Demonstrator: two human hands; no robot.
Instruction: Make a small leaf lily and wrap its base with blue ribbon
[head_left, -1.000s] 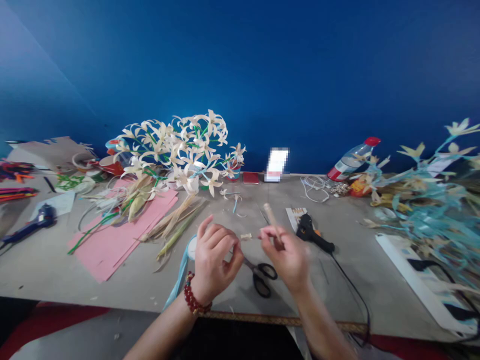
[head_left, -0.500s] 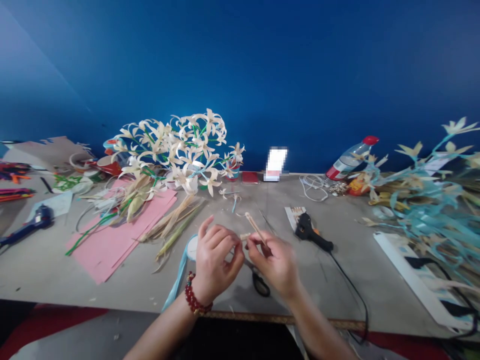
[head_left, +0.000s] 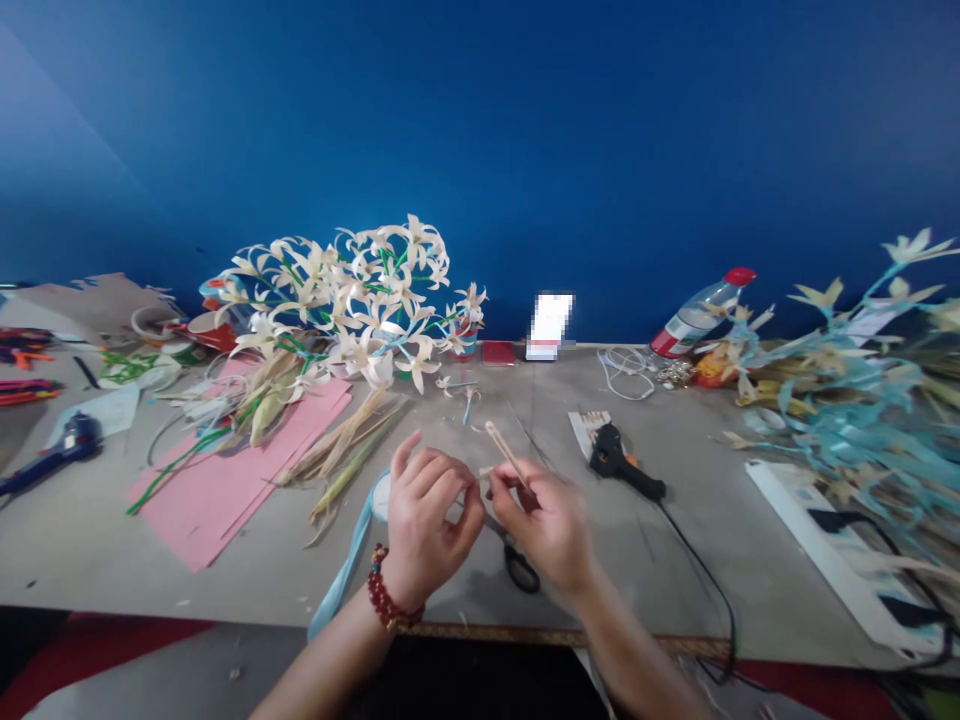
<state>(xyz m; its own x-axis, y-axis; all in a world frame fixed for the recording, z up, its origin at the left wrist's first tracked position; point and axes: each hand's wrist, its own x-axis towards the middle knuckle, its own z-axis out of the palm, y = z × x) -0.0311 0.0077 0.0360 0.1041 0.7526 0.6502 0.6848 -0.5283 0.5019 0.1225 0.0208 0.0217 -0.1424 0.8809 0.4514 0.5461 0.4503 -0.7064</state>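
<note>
My left hand [head_left: 431, 515], with a red bead bracelet on its wrist, pinches a small pale strip [head_left: 485, 471] between thumb and forefinger. The other fingers are curled, the little finger raised. Close beside it, my right hand [head_left: 551, 515] has its thumb and forefinger at the strip's other end. A slim tan stick [head_left: 504, 448] juts up and to the left out of that same hand. Below and between the hands lie scissors [head_left: 521, 568], their black handle showing and their blades partly hidden. A light blue ribbon roll [head_left: 381, 497] is half covered by my left hand.
Pale artificial flowers [head_left: 375, 300] stand at the back. Pink sheets [head_left: 217, 500] and dried husks [head_left: 341, 440] lie left. A black glue gun [head_left: 622, 465] with its cord, a power strip [head_left: 817, 560], a bottle [head_left: 694, 315] and blue-stemmed flowers [head_left: 847, 370] are on the right.
Both hands have hardly moved and stay pinched together. Less of the pale strip shows between them now. The whole view has shifted slightly.
</note>
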